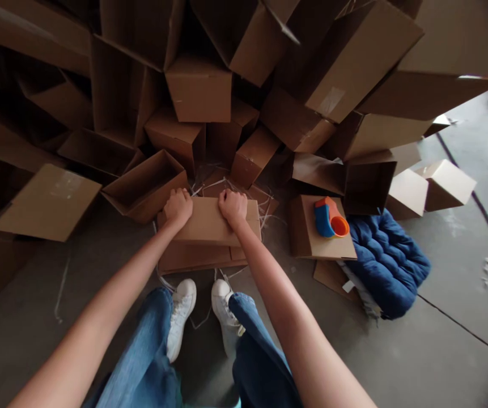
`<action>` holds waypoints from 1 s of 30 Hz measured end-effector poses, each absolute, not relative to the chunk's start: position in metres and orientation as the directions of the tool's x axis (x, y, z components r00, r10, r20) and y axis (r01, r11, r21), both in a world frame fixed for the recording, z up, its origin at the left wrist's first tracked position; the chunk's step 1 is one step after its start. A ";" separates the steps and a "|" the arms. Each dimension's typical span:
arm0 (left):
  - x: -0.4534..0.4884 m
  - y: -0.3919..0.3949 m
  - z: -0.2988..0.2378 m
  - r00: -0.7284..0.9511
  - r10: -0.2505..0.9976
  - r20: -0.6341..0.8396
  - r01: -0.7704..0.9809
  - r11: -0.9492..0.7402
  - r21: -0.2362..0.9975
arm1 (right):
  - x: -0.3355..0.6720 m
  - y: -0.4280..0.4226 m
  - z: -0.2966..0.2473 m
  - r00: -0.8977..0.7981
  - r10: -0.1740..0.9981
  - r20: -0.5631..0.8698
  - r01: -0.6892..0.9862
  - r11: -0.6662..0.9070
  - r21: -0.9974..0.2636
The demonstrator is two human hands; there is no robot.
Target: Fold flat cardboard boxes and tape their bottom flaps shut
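Both my arms reach down to a flattened cardboard box point(204, 226) lying on the floor in front of my white shoes. My left hand point(178, 207) is closed over its far left edge. My right hand point(232, 206) is closed over its far edge a little to the right. More flat cardboard point(192, 258) lies under the box. Loose white plastic strapping point(209, 185) lies tangled just beyond my hands.
A tall jumble of open and closed cardboard boxes point(199, 88) fills the far side. An orange and blue tape dispenser point(330, 217) rests on a flat box point(312, 241) at the right. A blue quilted cushion point(386, 260) lies beside it on the grey concrete floor point(452, 294).
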State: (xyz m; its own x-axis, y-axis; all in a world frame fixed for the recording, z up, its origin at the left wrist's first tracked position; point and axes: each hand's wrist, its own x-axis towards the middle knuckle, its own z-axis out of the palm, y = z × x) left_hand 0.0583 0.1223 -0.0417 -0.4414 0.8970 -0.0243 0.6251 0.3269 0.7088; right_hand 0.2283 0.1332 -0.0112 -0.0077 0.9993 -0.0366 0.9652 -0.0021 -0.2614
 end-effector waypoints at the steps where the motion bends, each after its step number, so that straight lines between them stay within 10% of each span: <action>1: 0.059 0.122 -0.040 -0.440 0.898 -0.018 0.635 0.325 0.701 | 0.228 0.133 -0.011 -0.006 0.999 -0.036 0.965 -0.004 -0.264; 9: 0.063 0.125 -0.030 -0.446 0.894 -0.050 0.722 0.392 0.571 | 0.232 0.128 -0.010 -0.011 0.992 0.123 0.881 0.067 -0.468; 16: 0.062 0.123 -0.028 -0.423 0.905 -0.043 0.774 0.385 0.503 | 0.269 0.135 0.000 0.530 0.842 0.099 0.543 -0.248 -0.802; 24: 0.062 0.121 -0.027 -0.420 0.907 -0.032 0.773 0.375 0.512 | 0.309 0.117 -0.018 0.315 0.907 -0.278 0.617 -0.418 -0.666; 30: 0.063 0.116 -0.027 -0.396 0.916 -0.057 0.776 0.367 0.513 | 0.307 0.110 -0.027 0.312 0.899 -0.308 0.631 -0.438 -0.640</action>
